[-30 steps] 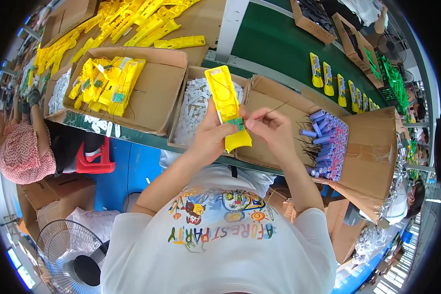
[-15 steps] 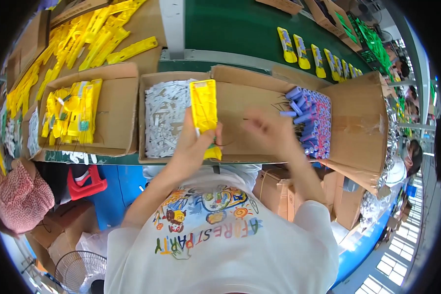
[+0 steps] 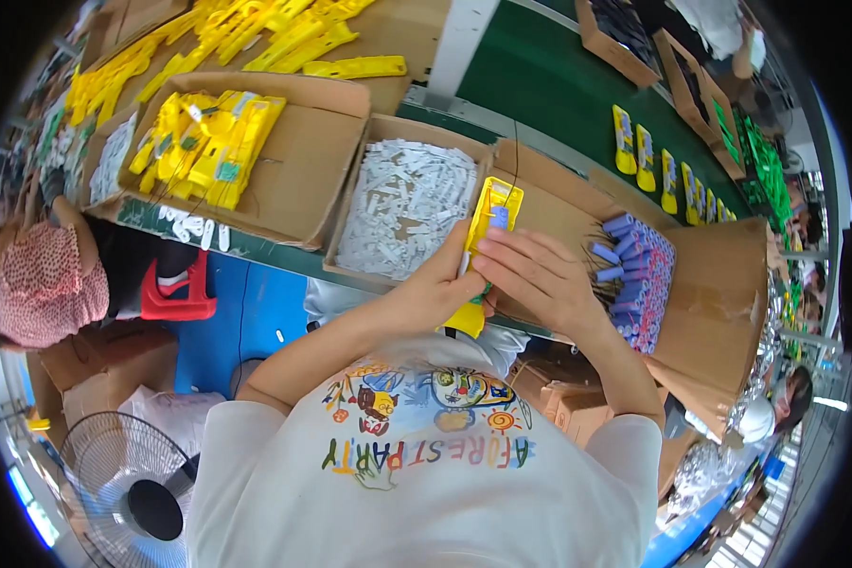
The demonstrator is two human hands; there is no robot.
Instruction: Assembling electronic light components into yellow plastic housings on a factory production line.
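My left hand (image 3: 442,287) is closed around a long yellow plastic housing (image 3: 467,319), held tilted above the front edge of the boxes. A blue-purple battery cell (image 3: 499,217) shows in the housing's upper part, and a thin dark wire rises beside it. My right hand (image 3: 545,281) lies over the housing with its fingers together, pressing on the cell; its fingers hide the middle of the housing. A bit of green shows near my left thumb. To the right, a cardboard box holds upright purple battery cells (image 3: 646,275) with wires.
Left of my hands stand a box of small white strips (image 3: 409,204) and a box of yellow housings (image 3: 213,151). More yellow parts (image 3: 355,66) lie behind. Filled yellow units (image 3: 645,149) line the green bench. A fan (image 3: 128,488) and red stool (image 3: 175,289) are below left.
My right hand has come left from near the battery box onto the housing, where a blue-purple cell now shows. The view has turned, so the boxes appear shifted right and tilted.
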